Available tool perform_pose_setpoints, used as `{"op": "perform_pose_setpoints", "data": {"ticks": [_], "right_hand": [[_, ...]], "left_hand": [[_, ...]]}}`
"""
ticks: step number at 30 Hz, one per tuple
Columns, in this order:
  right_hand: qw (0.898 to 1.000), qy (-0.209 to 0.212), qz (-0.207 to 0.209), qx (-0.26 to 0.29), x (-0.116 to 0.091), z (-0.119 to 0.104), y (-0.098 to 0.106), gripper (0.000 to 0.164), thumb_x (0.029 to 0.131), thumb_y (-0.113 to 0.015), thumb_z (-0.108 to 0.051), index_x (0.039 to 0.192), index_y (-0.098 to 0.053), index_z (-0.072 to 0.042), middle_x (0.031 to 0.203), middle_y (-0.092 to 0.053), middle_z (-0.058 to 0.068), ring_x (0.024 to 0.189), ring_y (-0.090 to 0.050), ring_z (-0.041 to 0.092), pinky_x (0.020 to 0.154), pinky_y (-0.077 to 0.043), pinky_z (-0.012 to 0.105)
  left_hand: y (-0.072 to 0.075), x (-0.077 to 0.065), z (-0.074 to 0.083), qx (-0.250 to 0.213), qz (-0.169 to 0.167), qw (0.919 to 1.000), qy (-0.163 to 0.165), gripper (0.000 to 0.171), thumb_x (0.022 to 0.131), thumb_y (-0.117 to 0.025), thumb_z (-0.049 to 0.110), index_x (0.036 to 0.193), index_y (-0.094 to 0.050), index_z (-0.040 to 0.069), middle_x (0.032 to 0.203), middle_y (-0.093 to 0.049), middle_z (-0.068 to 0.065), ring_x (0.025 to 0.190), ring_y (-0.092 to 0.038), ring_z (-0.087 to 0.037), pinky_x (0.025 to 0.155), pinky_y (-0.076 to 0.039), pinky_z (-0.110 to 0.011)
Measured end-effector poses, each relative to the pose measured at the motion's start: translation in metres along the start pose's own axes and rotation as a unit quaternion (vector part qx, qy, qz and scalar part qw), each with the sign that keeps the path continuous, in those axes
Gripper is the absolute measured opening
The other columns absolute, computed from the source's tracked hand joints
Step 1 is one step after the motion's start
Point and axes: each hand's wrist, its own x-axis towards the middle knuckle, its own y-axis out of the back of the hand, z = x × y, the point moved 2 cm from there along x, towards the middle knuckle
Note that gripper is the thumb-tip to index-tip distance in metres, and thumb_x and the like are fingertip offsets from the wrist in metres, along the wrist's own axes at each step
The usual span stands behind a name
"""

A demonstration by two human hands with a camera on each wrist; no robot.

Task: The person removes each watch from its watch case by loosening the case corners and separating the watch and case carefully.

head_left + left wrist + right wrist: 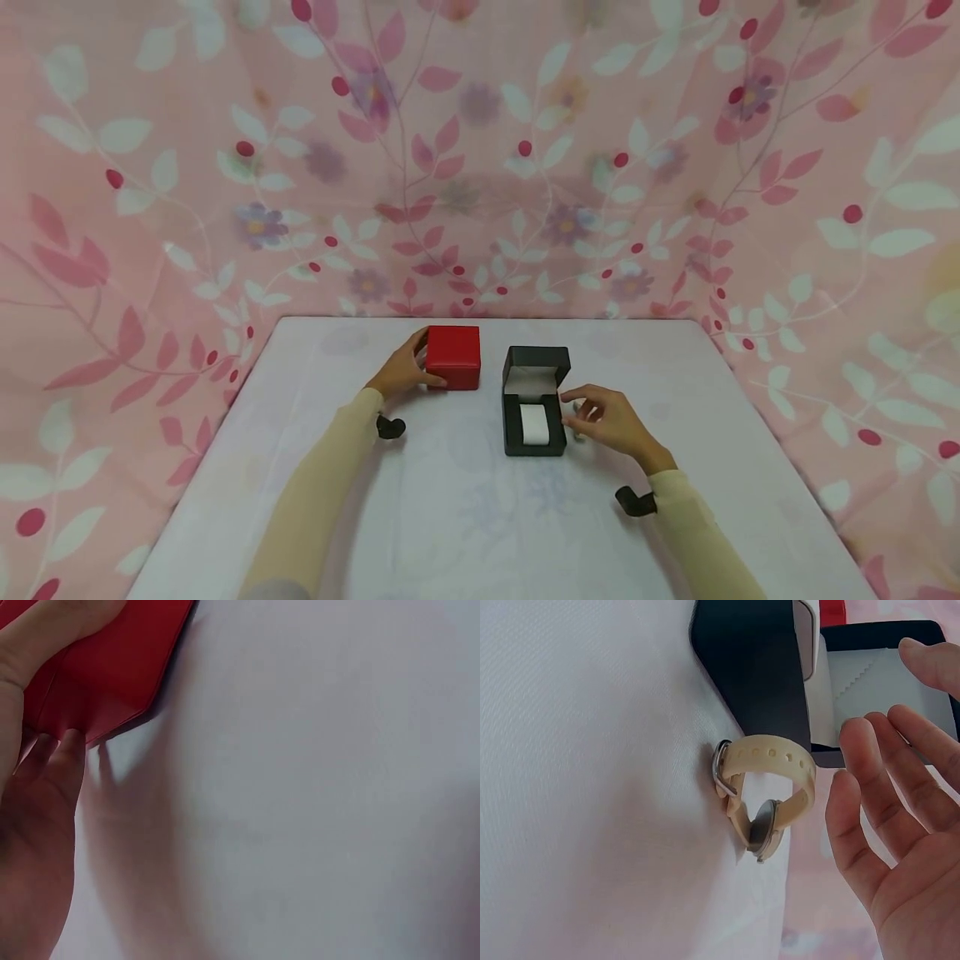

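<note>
While the left hand (401, 369) grips the red box (453, 356), the looped watch (763, 826) sits just beside the black box (537, 358), nearer the relaxed, empty right hand (611, 418).

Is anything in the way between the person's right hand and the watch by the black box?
Nothing visible: only open space separates the right hand from the watch. The black box stands beside the watch, not between them.
</note>
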Motion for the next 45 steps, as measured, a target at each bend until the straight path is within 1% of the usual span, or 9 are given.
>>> {"op": "perform_pose_setpoints", "data": {"ticks": [4, 8, 12, 18, 23, 29, 30, 37, 45], "right_hand": [[1.000, -0.017, -0.011, -0.006, 0.001, 0.010, -0.005, 0.036, 0.080, -0.082, -0.015, 0.114, -0.070, -0.009, 0.103, -0.068, 0.005, 0.071, -0.061, 0.016, 0.062, -0.053, 0.033], [1.000, -0.022, -0.020, 0.004, 0.004, 0.009, -0.009, 0.037, 0.081, -0.082, -0.022, 0.114, -0.071, -0.011, 0.103, -0.069, 0.007, 0.070, -0.061, 0.015, 0.062, -0.053, 0.031], [1.000, -0.009, -0.027, 0.007, 0.008, 0.005, -0.015, 0.038, 0.081, -0.081, -0.025, 0.114, -0.070, -0.009, 0.102, -0.069, 0.008, 0.070, -0.062, 0.013, 0.062, -0.052, 0.029], [0.999, 0.015, -0.045, 0.011, 0.017, -0.003, -0.027, 0.039, 0.082, -0.080, -0.026, 0.114, -0.069, -0.007, 0.103, -0.068, 0.012, 0.071, -0.061, 0.015, 0.062, -0.054, 0.035], [0.998, 0.012, -0.052, 0.015, 0.023, -0.006, -0.033, 0.039, 0.082, -0.081, -0.025, 0.114, -0.070, -0.007, 0.097, -0.067, 0.013, 0.068, -0.059, 0.016, 0.061, -0.053, 0.032], [0.999, 0.010, -0.046, 0.021, 0.028, -0.009, -0.041, 0.037, 0.080, -0.082, -0.017, 0.112, -0.070, -0.005, 0.084, -0.065, 0.004, 0.067, -0.059, 0.017, 0.057, -0.051, 0.028], [0.999, 0.009, -0.045, 0.022, 0.028, -0.009, -0.042, 0.037, 0.080, -0.082, -0.017, 0.112, -0.070, -0.006, 0.082, -0.065, 0.002, 0.067, -0.059, 0.017, 0.057, -0.051, 0.028], [0.998, -0.015, -0.051, 0.027, 0.028, -0.005, -0.044, 0.038, 0.081, -0.081, -0.023, 0.114, -0.071, -0.009, 0.080, -0.064, 0.001, 0.066, -0.058, 0.016, 0.056, -0.050, 0.028], [0.998, -0.014, -0.054, 0.033, 0.029, -0.004, -0.047, 0.037, 0.082, -0.081, -0.022, 0.114, -0.070, -0.008, 0.080, -0.064, 0.002, 0.066, -0.059, 0.017, 0.057, -0.051, 0.028]], "left_hand": [[0.012, -0.011, -0.003, -0.010, -0.002, 0.9999, 0.002, 0.119, 0.059, -0.094, 0.040, 0.154, -0.023, 0.030, 0.154, -0.033, 0.007, 0.143, -0.025, -0.018, 0.114, -0.022, -0.054], [0.022, -0.025, -0.006, -0.015, -0.003, 0.9999, -0.001, 0.118, 0.059, -0.094, 0.040, 0.153, -0.023, 0.031, 0.152, -0.034, 0.008, 0.142, -0.025, -0.017, 0.114, -0.021, -0.056], [0.031, -0.038, -0.007, -0.018, 0.000, 0.9998, 0.001, 0.117, 0.060, -0.093, 0.040, 0.153, -0.023, 0.032, 0.152, -0.035, 0.007, 0.142, -0.025, -0.018, 0.113, -0.023, -0.056], [0.044, -0.058, -0.012, -0.029, 0.007, 0.9996, 0.002, 0.118, 0.060, -0.094, 0.037, 0.154, -0.023, 0.031, 0.153, -0.034, 0.006, 0.144, -0.024, -0.018, 0.114, -0.021, -0.053], [0.050, -0.071, -0.013, -0.041, 0.005, 0.9991, -0.009, 0.116, 0.061, -0.094, 0.032, 0.153, -0.024, 0.029, 0.153, -0.034, 0.005, 0.144, -0.024, -0.017, 0.115, -0.021, -0.050], [0.055, -0.087, -0.017, -0.039, 0.008, 0.9992, -0.001, 0.115, 0.061, -0.094, 0.033, 0.153, -0.025, 0.029, 0.152, -0.035, 0.009, 0.144, -0.024, -0.015, 0.115, -0.023, -0.049], [0.056, -0.089, -0.021, -0.042, 0.008, 0.9991, -0.003, 0.115, 0.060, -0.094, 0.034, 0.153, -0.026, 0.029, 0.151, -0.035, 0.009, 0.143, -0.025, -0.015, 0.115, -0.023, -0.049], [0.056, -0.099, -0.023, -0.044, -0.017, 0.9988, -0.017, 0.115, 0.062, -0.094, 0.031, 0.153, -0.025, 0.026, 0.151, -0.035, 0.005, 0.144, -0.025, -0.019, 0.115, -0.024, -0.048], [0.063, -0.118, -0.021, -0.037, 0.001, 0.9993, -0.008, 0.112, 0.062, -0.093, 0.031, 0.152, -0.027, 0.028, 0.152, -0.035, 0.005, 0.144, -0.025, -0.020, 0.114, -0.024, -0.051]]}}
